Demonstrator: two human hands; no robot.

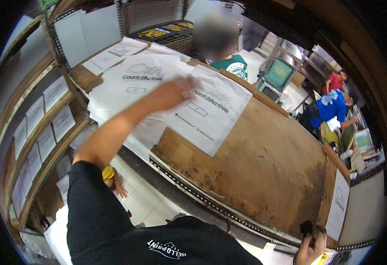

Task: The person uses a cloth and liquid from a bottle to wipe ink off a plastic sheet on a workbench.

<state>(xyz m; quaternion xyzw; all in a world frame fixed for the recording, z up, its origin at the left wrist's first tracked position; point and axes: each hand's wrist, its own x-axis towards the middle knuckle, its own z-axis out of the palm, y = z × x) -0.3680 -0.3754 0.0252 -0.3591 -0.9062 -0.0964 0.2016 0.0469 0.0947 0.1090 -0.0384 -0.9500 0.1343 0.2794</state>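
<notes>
My left hand [180, 93] reaches across the wooden tabletop, over the upper left part of a white printed sheet [206, 126]. Its fingers are smeared by motion, so whether they grip the sheet does not show. Left of that sheet lies a loose spread of similar white sheets [114, 95], overlapping one another, with grey and black print and a small box outline. Low at the right, by the table's near right corner, my right hand [311, 248] has its fingers curled around a small black object [306, 228] whose kind I cannot make out.
The stained brown tabletop [264, 168] has a perforated metal edge [202, 187]. Another printed sheet [337, 212] lies at its right end. Curved-looking shelves [47, 128] with papers stand left. A person in green [231, 66] is beyond the table; a yellow-sleeved person's hand [121, 191] shows below.
</notes>
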